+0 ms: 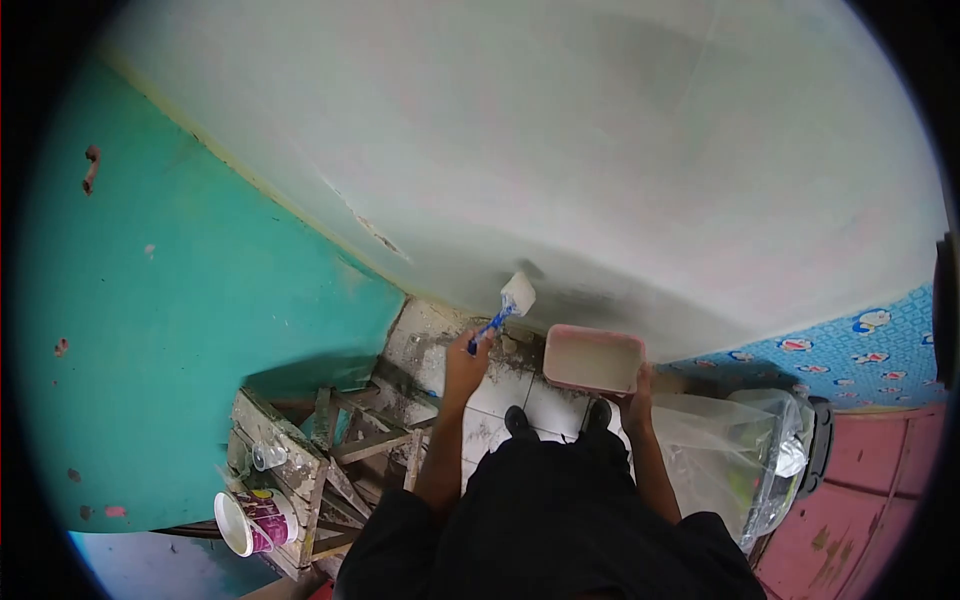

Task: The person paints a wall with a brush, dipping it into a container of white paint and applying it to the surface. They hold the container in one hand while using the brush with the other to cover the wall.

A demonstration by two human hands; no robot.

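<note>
A brush (517, 297) with a blue handle and a broad whitish head is gripped in my left hand (468, 362), its head close to the pale wall (620, 170). Whether the bristles touch the wall I cannot tell. My right hand (636, 392) holds a pink rectangular tub (551, 358) by its right side, fingers partly hidden beneath it. Pale liquid fills the tub's bottom. The tub is to the right of the brush, above the tiled floor.
A wooden stand (300, 480) is at lower left, bearing a white and purple bucket (262, 521) and a clear cup (268, 456). Left is a green wall (200, 300). Plastic sheeting (700, 440) covers something at right, near a pink panel (840, 480) and blue patterned wall covering (815, 355).
</note>
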